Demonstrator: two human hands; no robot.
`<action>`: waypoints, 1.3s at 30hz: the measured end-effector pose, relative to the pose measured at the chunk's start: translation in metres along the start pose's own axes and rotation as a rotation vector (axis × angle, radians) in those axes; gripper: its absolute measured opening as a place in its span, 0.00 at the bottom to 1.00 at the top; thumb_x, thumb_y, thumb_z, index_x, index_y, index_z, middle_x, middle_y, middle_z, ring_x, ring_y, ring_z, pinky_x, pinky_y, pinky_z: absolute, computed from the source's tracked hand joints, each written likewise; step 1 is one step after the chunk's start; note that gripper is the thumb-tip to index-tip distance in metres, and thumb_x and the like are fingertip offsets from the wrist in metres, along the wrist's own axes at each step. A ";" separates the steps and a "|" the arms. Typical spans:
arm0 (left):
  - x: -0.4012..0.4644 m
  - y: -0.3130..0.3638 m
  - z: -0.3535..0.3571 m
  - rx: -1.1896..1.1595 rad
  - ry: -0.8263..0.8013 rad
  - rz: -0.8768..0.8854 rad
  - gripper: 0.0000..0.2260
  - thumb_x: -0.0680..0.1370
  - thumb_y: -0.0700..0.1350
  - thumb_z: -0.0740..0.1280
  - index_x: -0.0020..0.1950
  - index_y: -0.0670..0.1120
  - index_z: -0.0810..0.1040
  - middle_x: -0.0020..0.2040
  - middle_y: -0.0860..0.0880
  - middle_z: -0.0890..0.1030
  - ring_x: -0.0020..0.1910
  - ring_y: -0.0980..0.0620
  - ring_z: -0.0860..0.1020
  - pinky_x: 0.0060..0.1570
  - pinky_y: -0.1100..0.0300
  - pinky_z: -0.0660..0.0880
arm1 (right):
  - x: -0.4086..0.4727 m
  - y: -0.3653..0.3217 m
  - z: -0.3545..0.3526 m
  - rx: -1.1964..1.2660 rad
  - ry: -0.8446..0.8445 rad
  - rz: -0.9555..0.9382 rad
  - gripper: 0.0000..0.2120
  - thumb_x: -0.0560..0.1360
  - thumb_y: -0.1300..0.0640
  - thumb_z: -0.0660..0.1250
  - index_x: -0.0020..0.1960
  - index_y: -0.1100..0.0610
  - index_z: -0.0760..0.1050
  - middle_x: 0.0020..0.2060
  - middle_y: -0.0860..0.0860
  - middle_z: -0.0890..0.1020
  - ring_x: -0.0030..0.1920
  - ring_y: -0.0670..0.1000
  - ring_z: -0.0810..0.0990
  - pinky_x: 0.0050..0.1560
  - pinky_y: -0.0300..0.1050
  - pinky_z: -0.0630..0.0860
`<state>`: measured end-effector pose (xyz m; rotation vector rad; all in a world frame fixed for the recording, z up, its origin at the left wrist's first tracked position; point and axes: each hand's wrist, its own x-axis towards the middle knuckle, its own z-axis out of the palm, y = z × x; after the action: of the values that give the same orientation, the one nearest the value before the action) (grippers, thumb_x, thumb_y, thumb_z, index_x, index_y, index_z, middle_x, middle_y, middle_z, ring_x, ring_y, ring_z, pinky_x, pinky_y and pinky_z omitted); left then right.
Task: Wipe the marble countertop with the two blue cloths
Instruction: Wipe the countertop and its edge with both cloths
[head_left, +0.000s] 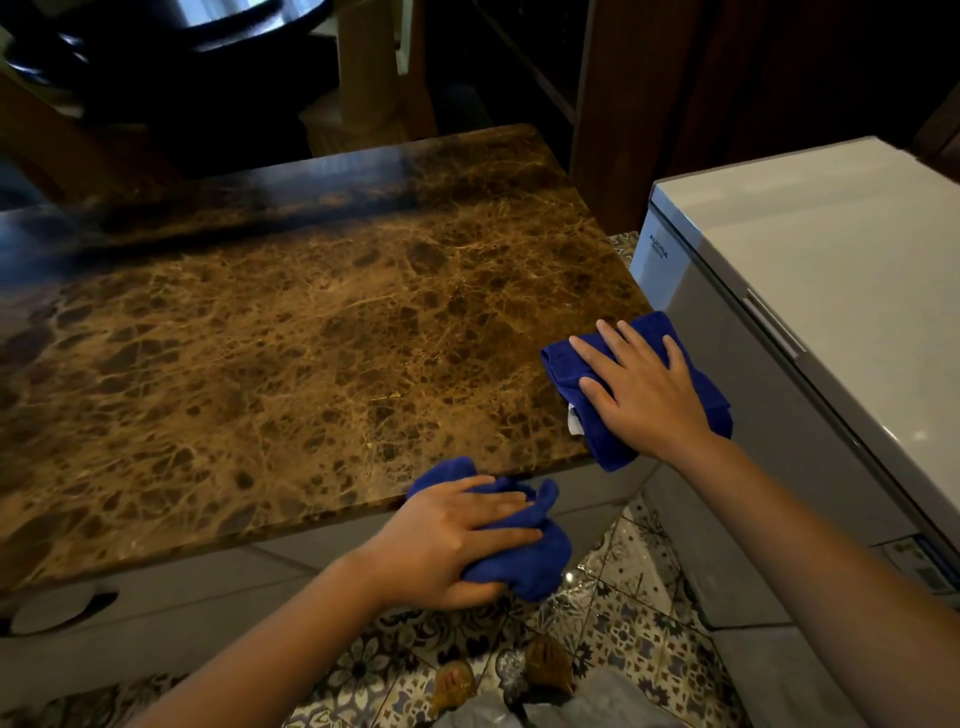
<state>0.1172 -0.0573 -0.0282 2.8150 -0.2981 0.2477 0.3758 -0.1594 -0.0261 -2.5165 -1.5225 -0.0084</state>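
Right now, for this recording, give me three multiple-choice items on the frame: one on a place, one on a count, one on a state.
1. Where does the cloth under the right hand lie?
A. At the counter's near right corner
B. On the white appliance
C. On the floor

2. How many blue cloths are in view?
A. One
B. Two
C. Three

3. How does the left hand hold its cloth?
A. Spread flat under an open palm
B. Bunched in a closed grip
C. Not touching it

Answers:
1. A: the right cloth sits on the marble countertop at its near right corner, overhanging the edge beside the white appliance.
2. B: one cloth shows under each hand.
3. B: the left cloth is crumpled, fingers wrapped round it at the counter's near edge; the right hand lies flat.
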 end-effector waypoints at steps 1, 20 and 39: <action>-0.004 0.002 -0.001 -0.047 0.059 -0.028 0.18 0.74 0.52 0.63 0.63 0.50 0.75 0.63 0.47 0.78 0.65 0.50 0.73 0.66 0.47 0.68 | 0.000 0.000 0.000 0.001 0.001 -0.002 0.25 0.76 0.41 0.43 0.72 0.43 0.52 0.75 0.51 0.57 0.74 0.52 0.50 0.69 0.65 0.47; 0.171 -0.115 -0.061 -0.157 0.263 -0.395 0.17 0.75 0.48 0.63 0.64 0.49 0.73 0.58 0.44 0.81 0.56 0.46 0.78 0.55 0.55 0.72 | -0.003 -0.003 -0.001 0.040 -0.005 -0.006 0.25 0.76 0.40 0.44 0.72 0.43 0.52 0.75 0.50 0.57 0.74 0.51 0.49 0.70 0.62 0.44; 0.154 -0.144 -0.030 0.089 -0.114 -0.244 0.25 0.78 0.57 0.53 0.71 0.63 0.43 0.76 0.51 0.47 0.75 0.52 0.47 0.73 0.52 0.47 | -0.003 -0.004 -0.006 0.112 0.022 -0.001 0.26 0.76 0.40 0.45 0.72 0.46 0.56 0.74 0.52 0.58 0.74 0.53 0.50 0.68 0.61 0.39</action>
<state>0.2940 0.0593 -0.0092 2.9224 0.0351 0.0474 0.3714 -0.1616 -0.0200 -2.4210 -1.4731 0.0471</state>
